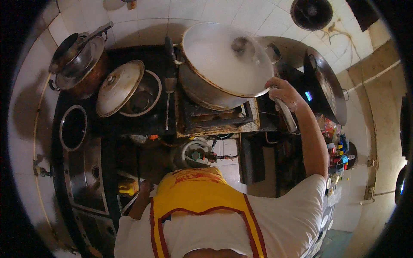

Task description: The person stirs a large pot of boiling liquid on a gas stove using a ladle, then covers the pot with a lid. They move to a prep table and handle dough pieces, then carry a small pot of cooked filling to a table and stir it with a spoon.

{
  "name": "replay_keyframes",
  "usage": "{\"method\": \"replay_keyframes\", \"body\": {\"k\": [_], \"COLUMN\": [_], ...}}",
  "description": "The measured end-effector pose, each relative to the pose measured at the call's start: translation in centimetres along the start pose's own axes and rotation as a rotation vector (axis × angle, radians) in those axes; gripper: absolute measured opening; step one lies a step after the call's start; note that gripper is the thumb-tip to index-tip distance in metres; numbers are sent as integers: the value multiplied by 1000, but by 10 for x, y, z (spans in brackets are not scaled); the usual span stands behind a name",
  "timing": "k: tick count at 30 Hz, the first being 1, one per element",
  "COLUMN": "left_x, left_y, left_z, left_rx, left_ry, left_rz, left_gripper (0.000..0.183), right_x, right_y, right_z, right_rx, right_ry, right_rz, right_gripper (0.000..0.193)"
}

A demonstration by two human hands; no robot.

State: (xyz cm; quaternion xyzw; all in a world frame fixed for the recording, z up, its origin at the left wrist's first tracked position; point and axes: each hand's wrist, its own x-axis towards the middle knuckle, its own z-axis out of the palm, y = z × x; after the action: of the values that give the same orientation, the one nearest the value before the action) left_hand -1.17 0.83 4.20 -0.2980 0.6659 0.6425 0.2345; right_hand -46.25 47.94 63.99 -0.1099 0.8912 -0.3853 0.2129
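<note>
A large metal pot [206, 88] stands on a square burner frame [219, 122], holding cloudy, whitish liquid with a dark lump in it. My right hand [284, 92] is closed at the pot's right rim, where its handle is hidden. Beneath that hand hangs a long pale strip [286, 116], perhaps a folded cloth; I cannot make out its kind. My left hand [146, 188] is low beside my yellow apron [202, 193], near a yellow container [128, 187]. Its fingers are dark and mostly hidden.
Left of the pot lie a long-handled spatula [167, 103] and a lidded pot, its lid [120, 88] askew. Stacked pans [81, 64] fill the far left corner, above a sink [84, 172]. A wok [325, 86] leans at right, near bottles [340, 155]. A gas cylinder [189, 152] stands below.
</note>
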Motion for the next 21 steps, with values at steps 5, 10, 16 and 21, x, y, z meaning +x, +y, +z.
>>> {"method": "replay_keyframes", "body": {"k": [5, 10, 16, 21], "left_x": [-11, -2, 8, 9], "left_y": [14, -2, -21, -19], "left_z": [-1, 4, 2, 3], "left_rx": [410, 655, 133, 9], "left_ry": [-115, 7, 82, 102], "left_rz": [-37, 48, -95, -145], "left_gripper": [21, 21, 23, 26], "right_x": [30, 47, 20, -11], "right_y": [39, 68, 57, 14], "right_z": [7, 32, 57, 32], "right_rx": [247, 1457, 1638, 1357], "right_ry": [-235, -662, -539, -274], "right_rz": [-141, 96, -106, -295], "right_gripper": [23, 23, 22, 13]}}
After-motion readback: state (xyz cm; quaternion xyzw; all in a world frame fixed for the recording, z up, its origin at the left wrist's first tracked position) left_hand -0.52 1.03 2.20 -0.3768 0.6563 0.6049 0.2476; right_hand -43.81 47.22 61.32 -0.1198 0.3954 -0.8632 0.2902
